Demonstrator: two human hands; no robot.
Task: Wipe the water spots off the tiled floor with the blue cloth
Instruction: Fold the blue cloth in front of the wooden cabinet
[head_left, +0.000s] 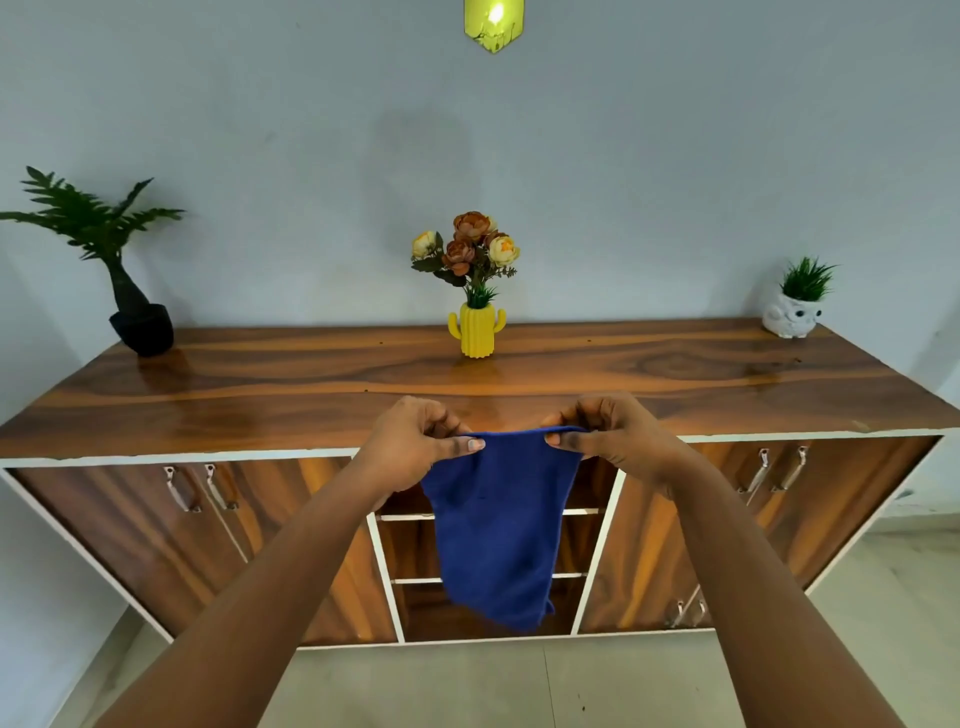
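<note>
A blue cloth (501, 530) hangs in the air in front of a wooden sideboard, held up by its top edge. My left hand (415, 447) pinches the cloth's top left corner between thumb and fingers. My right hand (608, 436) pinches the top right corner the same way. The cloth droops down between both forearms, its lower end near the sideboard's base. The pale tiled floor (467, 686) shows at the bottom of the view; I cannot make out water spots on it, only a few small dark specks.
The wooden sideboard (311, 395) stands against a grey wall, with handled doors and open middle shelves. On top are a black-potted plant (140, 322), a yellow cactus vase of flowers (477, 327) and a white owl planter (792, 312). A lit lamp (493, 23) hangs above.
</note>
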